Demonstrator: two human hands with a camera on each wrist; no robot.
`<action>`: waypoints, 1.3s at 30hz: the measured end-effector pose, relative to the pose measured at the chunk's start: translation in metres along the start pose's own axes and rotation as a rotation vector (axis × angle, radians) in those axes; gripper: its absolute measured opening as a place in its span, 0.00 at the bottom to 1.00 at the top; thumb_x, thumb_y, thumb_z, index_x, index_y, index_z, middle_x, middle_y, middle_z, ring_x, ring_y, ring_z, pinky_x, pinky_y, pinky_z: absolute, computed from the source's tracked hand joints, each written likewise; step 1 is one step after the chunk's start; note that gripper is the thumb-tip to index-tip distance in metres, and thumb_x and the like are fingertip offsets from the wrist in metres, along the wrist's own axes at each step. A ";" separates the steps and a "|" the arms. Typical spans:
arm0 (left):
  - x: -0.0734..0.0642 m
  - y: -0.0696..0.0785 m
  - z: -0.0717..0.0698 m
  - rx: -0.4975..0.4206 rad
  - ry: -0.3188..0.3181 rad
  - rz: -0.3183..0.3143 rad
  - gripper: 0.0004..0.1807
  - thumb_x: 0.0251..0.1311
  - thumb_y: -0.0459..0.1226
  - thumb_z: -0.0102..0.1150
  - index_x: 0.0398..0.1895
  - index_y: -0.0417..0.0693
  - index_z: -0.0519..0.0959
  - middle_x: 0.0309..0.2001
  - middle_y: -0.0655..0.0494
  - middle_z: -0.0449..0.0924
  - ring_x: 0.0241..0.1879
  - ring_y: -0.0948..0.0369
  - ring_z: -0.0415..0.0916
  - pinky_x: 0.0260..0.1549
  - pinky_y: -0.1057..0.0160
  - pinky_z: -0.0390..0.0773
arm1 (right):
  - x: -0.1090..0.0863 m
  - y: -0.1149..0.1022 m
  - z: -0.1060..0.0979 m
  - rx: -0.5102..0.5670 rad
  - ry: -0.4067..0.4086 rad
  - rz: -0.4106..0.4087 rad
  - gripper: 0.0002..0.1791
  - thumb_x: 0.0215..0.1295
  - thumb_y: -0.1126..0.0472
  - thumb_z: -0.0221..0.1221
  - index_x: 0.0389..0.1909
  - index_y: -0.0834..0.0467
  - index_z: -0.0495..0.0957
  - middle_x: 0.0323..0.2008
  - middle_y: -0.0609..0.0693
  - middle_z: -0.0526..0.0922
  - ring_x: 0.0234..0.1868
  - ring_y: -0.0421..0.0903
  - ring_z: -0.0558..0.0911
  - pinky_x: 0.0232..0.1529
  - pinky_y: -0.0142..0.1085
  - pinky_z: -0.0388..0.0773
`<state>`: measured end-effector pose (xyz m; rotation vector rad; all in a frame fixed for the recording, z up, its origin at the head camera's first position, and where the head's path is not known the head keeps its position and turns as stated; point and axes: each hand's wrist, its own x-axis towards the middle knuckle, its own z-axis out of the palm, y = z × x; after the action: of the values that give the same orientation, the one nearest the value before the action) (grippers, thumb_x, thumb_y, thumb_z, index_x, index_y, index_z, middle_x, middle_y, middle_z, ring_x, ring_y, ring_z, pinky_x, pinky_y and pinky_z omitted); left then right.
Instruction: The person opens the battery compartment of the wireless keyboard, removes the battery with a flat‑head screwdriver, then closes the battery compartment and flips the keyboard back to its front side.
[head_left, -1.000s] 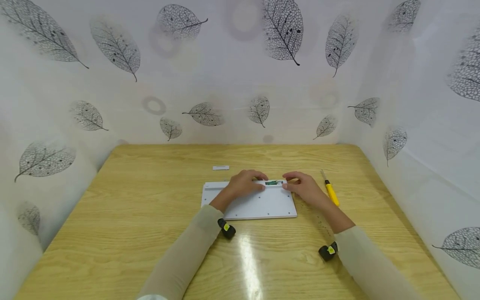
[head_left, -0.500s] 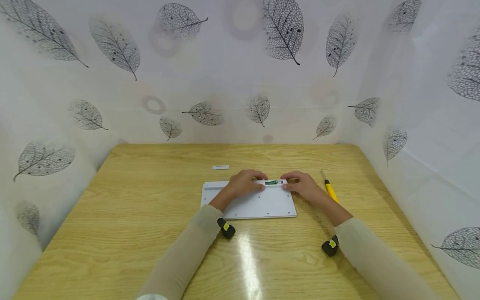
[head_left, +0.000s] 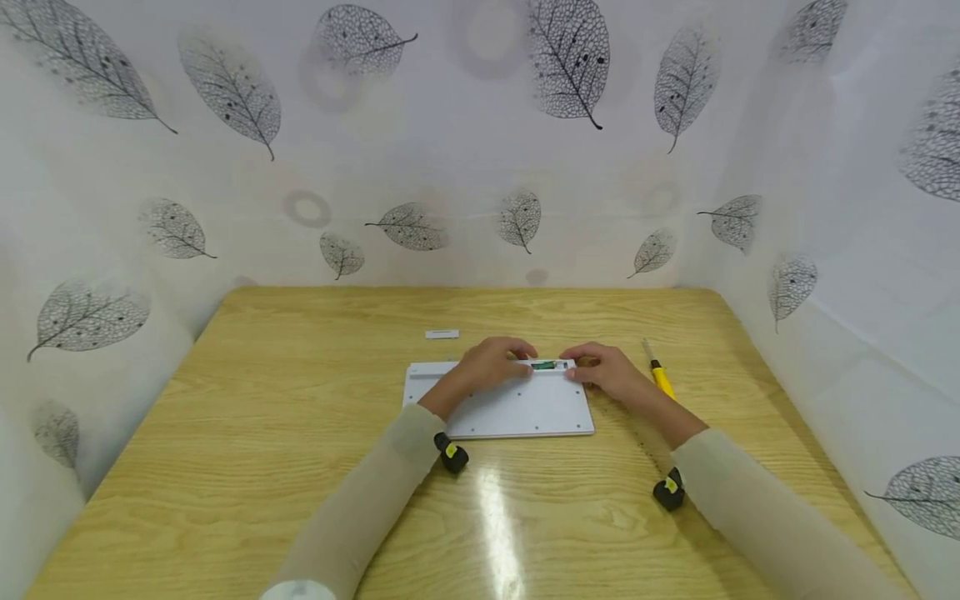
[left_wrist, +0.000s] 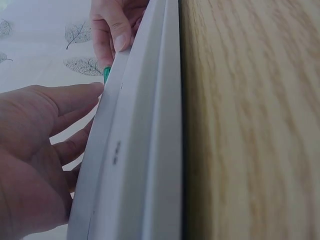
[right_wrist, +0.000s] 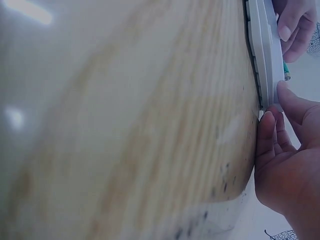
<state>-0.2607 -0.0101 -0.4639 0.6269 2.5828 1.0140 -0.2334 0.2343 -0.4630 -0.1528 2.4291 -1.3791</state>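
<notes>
A white keyboard (head_left: 498, 408) lies face down on the wooden table, its screw-dotted underside up and key edges showing in the right wrist view. A green battery (head_left: 543, 366) sits in the slot of its raised far ridge. My left hand (head_left: 495, 364) grips that ridge left of the battery, thumb on the near side and fingers behind; in the left wrist view the thumb tip is close to the battery (left_wrist: 106, 74). At the far right corner, my right hand (head_left: 609, 372) pinches the keyboard, thumb on top and fingers curled at the edge (right_wrist: 275, 125).
A small white battery cover (head_left: 442, 335) lies on the table beyond the keyboard's left part. To the right of my right hand is a yellow-handled screwdriver (head_left: 662, 380), partly covered by the forearm. Leaf-printed cloth (head_left: 480, 150) encloses the table's back and sides.
My right forearm and wrist have shifted slightly outward and away from me, and the right fingertips have edged left along the ridge. The keyboard and left hand have hardly moved.
</notes>
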 end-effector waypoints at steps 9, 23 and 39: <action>0.012 0.007 0.007 -0.024 -0.026 0.050 0.10 0.60 0.47 0.61 0.44 0.64 0.81 0.42 0.69 0.78 0.42 0.67 0.73 0.43 0.60 0.71 | -0.017 -0.022 -0.001 0.010 -0.029 -0.050 0.19 0.64 0.60 0.60 0.56 0.59 0.75 0.50 0.59 0.73 0.26 0.51 0.72 0.27 0.38 0.73; 0.017 0.014 0.014 0.007 -0.017 0.009 0.07 0.58 0.47 0.63 0.39 0.62 0.81 0.37 0.69 0.77 0.38 0.66 0.72 0.42 0.59 0.70 | 0.001 0.009 0.000 -0.043 0.007 -0.078 0.18 0.63 0.55 0.61 0.53 0.51 0.77 0.49 0.54 0.74 0.23 0.46 0.71 0.24 0.34 0.72; 0.015 0.014 0.012 -0.019 -0.010 0.051 0.06 0.59 0.46 0.62 0.38 0.62 0.81 0.39 0.69 0.78 0.38 0.66 0.73 0.39 0.60 0.70 | 0.001 0.010 0.002 -0.029 0.005 -0.091 0.17 0.64 0.54 0.60 0.53 0.50 0.77 0.48 0.54 0.73 0.23 0.46 0.71 0.24 0.34 0.71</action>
<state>-0.2650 0.0130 -0.4643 0.6944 2.5570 1.0477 -0.2333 0.2377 -0.4723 -0.2697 2.4754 -1.3836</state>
